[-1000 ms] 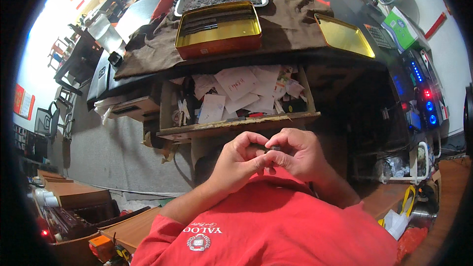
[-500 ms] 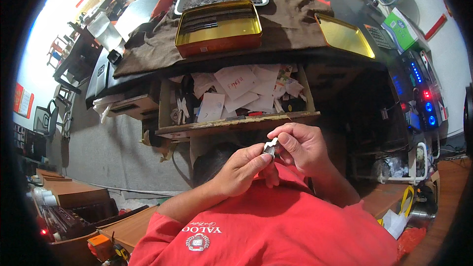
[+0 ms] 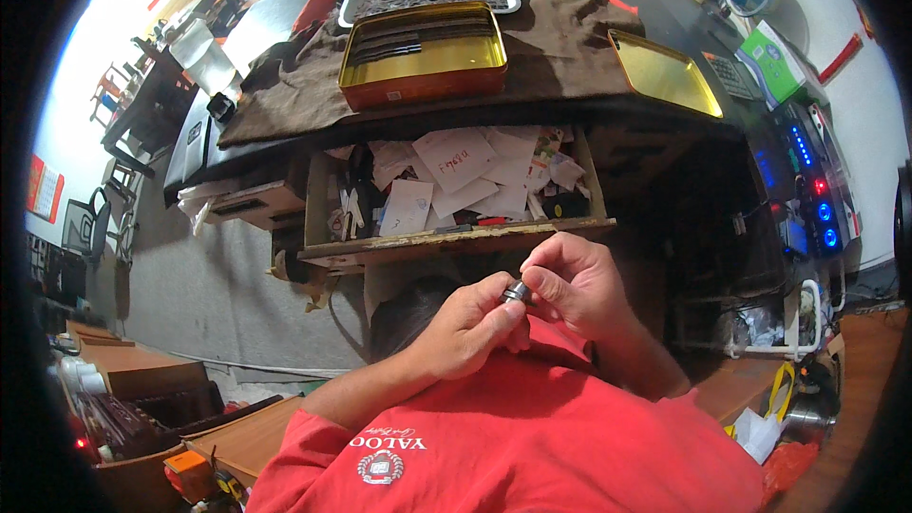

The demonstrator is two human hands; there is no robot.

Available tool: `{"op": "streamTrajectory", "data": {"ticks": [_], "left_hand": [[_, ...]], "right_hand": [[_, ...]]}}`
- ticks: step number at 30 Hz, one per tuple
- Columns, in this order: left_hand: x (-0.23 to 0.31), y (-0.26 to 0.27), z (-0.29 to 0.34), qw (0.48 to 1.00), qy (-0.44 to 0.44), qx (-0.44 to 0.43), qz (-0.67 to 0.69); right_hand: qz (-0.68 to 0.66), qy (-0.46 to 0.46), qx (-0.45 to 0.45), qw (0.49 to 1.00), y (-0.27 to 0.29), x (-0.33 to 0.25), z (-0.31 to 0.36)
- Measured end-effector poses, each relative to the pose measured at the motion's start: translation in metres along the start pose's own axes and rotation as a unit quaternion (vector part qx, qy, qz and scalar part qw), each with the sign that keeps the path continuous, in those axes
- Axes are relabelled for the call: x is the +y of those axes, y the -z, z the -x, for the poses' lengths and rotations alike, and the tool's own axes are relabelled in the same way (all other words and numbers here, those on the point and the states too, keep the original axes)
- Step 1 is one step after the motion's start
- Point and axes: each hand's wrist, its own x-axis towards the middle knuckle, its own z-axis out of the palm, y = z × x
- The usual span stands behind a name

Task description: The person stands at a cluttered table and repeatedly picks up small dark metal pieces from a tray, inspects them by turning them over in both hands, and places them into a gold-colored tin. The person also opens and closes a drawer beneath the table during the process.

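Hands close together, lower centre. Left hand (image 3: pixel 467 328) pinches a small metal piece (image 3: pixel 516 293) between thumb and fingers; right hand (image 3: pixel 581 290) has fingertips at its upper right, hold on it unclear. Right knuckles just below front edge of open drawer (image 3: pixel 456 243); left hand lower. Grey floor (image 3: pixel 237 285) stretches left. Upper centre: open tin (image 3: pixel 446 90) on brown cloth (image 3: pixel 560 57), near cloth's front edge.

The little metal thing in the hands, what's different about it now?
The left hand has dipped slightly; the right hand has lifted a little. The small metal piece, mostly hidden by fingers at first, now shows its shiny side. The left hand grips it, the right hand pinching at its upper end. The open tin and drawer stayed put.
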Motion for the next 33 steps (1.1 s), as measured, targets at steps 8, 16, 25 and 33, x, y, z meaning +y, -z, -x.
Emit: {"op": "streamTrajectory", "data": {"ticks": [8,16,25,33], "left_hand": [[-0.002,0.005,0.0,0.999,-0.025,0.017,-0.038],[-0.006,0.007,-0.009,0.993,-0.049,0.103,0.003],[0.002,0.014,-0.004,0.954,-0.071,0.126,-0.264],[-0.015,0.013,-0.006,0.989,-0.048,0.136,0.03]], "right_hand": [[0.109,0.036,0.069,0.991,-0.008,0.002,0.003],[0.263,0.229,0.104,0.931,-0.024,0.019,0.008],[0.239,0.215,0.111,0.941,-0.024,0.032,0.011],[0.307,0.284,0.108,0.902,-0.023,0.027,0.007]]}}
